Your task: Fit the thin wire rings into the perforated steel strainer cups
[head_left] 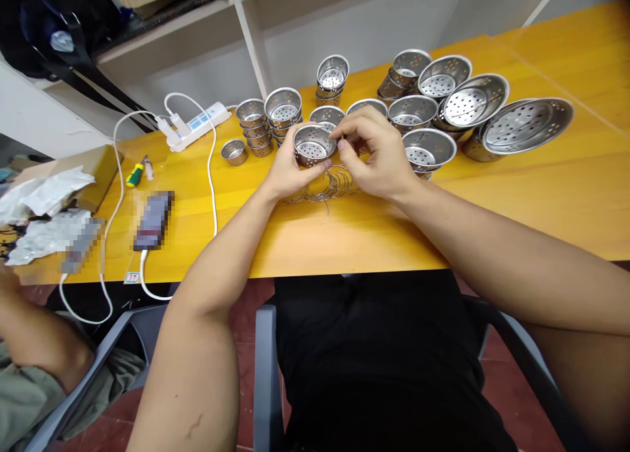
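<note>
My left hand point(290, 170) is closed round the left side of a small perforated metal cup point(313, 151), its thumb along the near side. At the cup's right rim, my right hand point(377, 153) pinches with thumb and forefinger; a thin wire seems to run from the fingertips into the cup, though its end is hard to make out. Several curved metal wire hooks point(335, 184) lie in a heap on the table just below the cup. Stacks of similar perforated cups point(283, 107) stand behind both hands, and larger ones point(428, 149) sit right of my right hand.
Tilted larger baskets point(529, 125) stand at the far right of the yellow table point(556, 203). To the left are a white power strip point(199, 125) with cables, a phone point(153, 221) and a green screwdriver point(134, 175). A co-worker's arm point(39, 334) shows at the left edge.
</note>
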Tool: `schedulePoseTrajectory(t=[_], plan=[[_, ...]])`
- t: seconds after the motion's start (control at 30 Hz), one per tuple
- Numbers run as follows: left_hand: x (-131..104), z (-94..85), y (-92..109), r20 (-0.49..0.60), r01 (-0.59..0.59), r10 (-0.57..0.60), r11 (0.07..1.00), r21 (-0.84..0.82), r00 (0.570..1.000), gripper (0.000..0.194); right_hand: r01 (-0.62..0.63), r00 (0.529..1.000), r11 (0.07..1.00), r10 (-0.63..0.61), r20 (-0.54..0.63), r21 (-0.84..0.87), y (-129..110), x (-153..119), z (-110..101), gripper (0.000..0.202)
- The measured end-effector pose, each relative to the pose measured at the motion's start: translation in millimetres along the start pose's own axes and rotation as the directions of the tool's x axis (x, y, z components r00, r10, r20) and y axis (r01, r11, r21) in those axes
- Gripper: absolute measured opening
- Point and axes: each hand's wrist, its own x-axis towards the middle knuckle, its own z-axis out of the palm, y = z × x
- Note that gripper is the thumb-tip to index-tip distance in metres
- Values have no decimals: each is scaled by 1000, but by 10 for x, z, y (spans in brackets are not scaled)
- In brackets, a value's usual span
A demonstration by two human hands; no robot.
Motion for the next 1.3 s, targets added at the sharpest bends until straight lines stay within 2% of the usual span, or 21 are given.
schedulePoseTrajectory(t=[0.17, 0.37, 0.57, 0.77, 0.93, 1.1, 1.3], plan=[[2, -58, -9, -2, -17, 17, 999, 31, 1000, 113, 35, 997, 999, -36, 70, 7, 84, -6, 8, 29], [5, -32, 84, -6, -37, 37, 999, 8, 999, 110, 111, 989, 980, -93, 114, -165, 133, -29, 29, 23], [41, 11, 181, -50, -74, 73, 997, -20, 996, 105, 142, 988, 969, -125, 94, -200, 73, -32, 10, 34], [52, -6, 185, -46, -35, 34, 999, -21, 998, 104, 128, 991, 969, -115, 74, -213, 95, -47, 10, 38], [37, 0, 132, -52, -60, 59, 998, -14, 997, 105, 128, 989, 965, -107, 104, -228, 93, -42, 3, 31], [22, 9, 121, -19, -71, 71, 997, -14, 997, 104, 138, 984, 956, -104, 144, -258, 44, -39, -4, 32], [13, 7, 157, 39, -56, 56, 998, -1, 998, 110, 154, 975, 960, -109, 196, -234, 106, -49, 30, 43]])
